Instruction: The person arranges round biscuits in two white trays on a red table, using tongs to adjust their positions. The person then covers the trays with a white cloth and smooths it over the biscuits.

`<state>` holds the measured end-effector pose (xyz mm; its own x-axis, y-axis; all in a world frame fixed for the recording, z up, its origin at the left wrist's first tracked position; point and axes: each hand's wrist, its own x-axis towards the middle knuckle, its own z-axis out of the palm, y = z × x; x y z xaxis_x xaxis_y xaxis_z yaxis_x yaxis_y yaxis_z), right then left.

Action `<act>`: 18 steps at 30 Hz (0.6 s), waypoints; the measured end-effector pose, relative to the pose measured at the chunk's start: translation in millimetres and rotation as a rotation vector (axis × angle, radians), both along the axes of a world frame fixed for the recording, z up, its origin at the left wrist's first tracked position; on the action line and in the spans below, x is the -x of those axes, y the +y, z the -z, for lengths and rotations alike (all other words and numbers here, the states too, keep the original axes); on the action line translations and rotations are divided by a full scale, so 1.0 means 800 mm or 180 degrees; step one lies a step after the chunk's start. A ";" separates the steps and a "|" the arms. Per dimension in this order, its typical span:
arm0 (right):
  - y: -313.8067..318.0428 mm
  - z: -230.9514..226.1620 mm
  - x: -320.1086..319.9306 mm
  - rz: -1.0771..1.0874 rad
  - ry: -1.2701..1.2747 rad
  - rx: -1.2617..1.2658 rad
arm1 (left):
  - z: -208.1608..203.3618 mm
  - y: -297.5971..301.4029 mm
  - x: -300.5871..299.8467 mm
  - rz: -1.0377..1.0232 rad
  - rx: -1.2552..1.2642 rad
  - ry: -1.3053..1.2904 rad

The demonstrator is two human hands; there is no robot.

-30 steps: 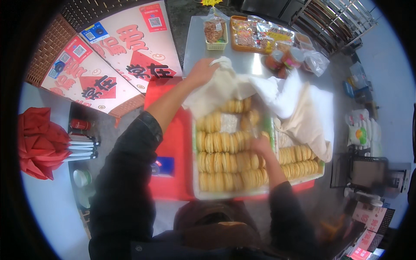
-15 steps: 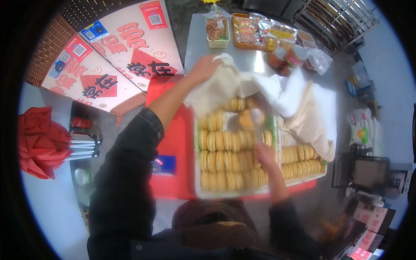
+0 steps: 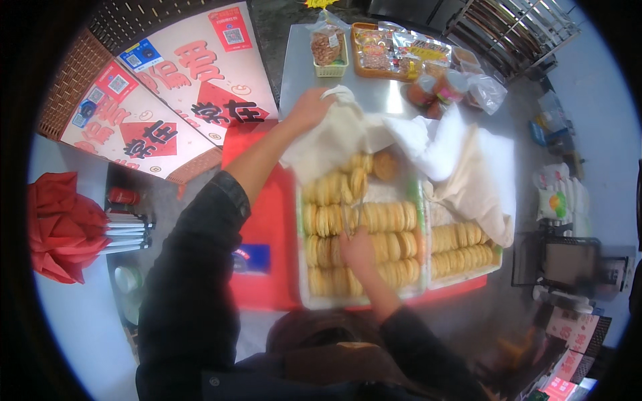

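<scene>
A shallow white tray holds rows of round, flat yellow pastries standing on edge. My left hand grips a beige cloth and holds it lifted over the tray's far left corner. Over the rows, my right hand is closed around metal tongs. Their tips are at a pastry at the right end of a back row. Whether they pinch it firmly, I cannot tell. One browner pastry lies flat farther back. The cloth hides part of the back row.
A second tray with pastries adjoins on the right, partly under white and beige cloths. Behind are a small basket, packaged food and jars. Printed pink boards stand left, above a red bundle.
My right hand and the tongs have swung left. The pastry near the tongs earlier now lies flat at the back, and the tips are at the back row. My left hand still holds up the cloth.
</scene>
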<state>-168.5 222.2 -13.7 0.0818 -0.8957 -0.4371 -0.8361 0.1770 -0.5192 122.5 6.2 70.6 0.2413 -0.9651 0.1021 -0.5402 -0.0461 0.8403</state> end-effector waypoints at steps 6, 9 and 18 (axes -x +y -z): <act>-0.039 0.015 0.079 0.0022 -0.0736 -0.0377 | -0.005 -0.005 0.013 0.0077 0.0022 0.0000; -0.059 -0.001 0.096 -0.0080 -0.0904 -0.0547 | 0.010 -0.005 0.005 0.0083 0.0046 0.0016; -0.125 -0.034 0.115 -0.0493 0.0749 0.0640 | 0.002 0.001 0.026 -0.0210 0.0077 0.0116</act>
<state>-260.3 122.3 13.5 0.1416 -0.9506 -0.2762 -0.9460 -0.0477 -0.3207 101.7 7.0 69.2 0.3084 -0.9443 0.1153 -0.5056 -0.0601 0.8607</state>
